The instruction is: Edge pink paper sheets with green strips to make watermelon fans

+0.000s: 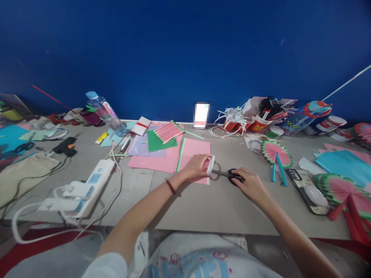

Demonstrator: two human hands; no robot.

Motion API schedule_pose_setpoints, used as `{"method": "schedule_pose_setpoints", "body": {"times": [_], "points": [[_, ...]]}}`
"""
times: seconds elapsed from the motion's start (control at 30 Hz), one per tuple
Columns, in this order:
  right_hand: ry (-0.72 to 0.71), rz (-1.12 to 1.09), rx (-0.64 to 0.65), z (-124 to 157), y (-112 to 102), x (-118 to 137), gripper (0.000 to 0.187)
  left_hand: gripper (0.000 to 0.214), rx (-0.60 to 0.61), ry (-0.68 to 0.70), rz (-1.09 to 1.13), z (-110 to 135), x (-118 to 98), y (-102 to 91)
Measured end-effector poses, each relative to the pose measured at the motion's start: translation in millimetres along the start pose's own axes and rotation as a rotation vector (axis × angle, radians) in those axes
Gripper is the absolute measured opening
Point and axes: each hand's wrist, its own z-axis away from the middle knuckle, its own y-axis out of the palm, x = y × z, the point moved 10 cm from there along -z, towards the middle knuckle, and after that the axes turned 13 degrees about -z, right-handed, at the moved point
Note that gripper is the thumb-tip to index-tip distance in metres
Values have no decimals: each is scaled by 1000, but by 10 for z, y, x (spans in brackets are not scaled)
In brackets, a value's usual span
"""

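My left hand (197, 166) is closed around a small roll of tape (210, 165), held on edge just above a pink paper sheet (193, 152). My right hand (251, 184) grips the black handles of a pair of scissors (228, 174). The blades point left and meet the roll. A red bead bracelet sits on my left wrist. Both hands hover over the grey table (203, 204) near its middle.
A white power strip (89, 185) with cables lies front left, with a glue gun (66, 146) and water bottle (106, 112) behind it. Coloured sheets and a pleated pink fan (168, 132) lie centre. Paper fans (275, 153), a phone (307, 187) and cups crowd the right.
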Motion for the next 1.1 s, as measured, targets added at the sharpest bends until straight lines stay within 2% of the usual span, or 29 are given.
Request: {"method": "schedule_pose_setpoints", "body": {"times": [0.4, 0.73, 1.1], "points": [[-15, -38, -7, -12, 3, -15, 19, 79, 10, -10, -16, -2, -11, -12], [-25, -50, 67, -47, 5, 41, 18, 79, 16, -3, -2, -4, -12, -3], [-15, -51, 6, 4, 7, 62, 20, 78, 12, -26, -7, 2, -21, -23]]}}
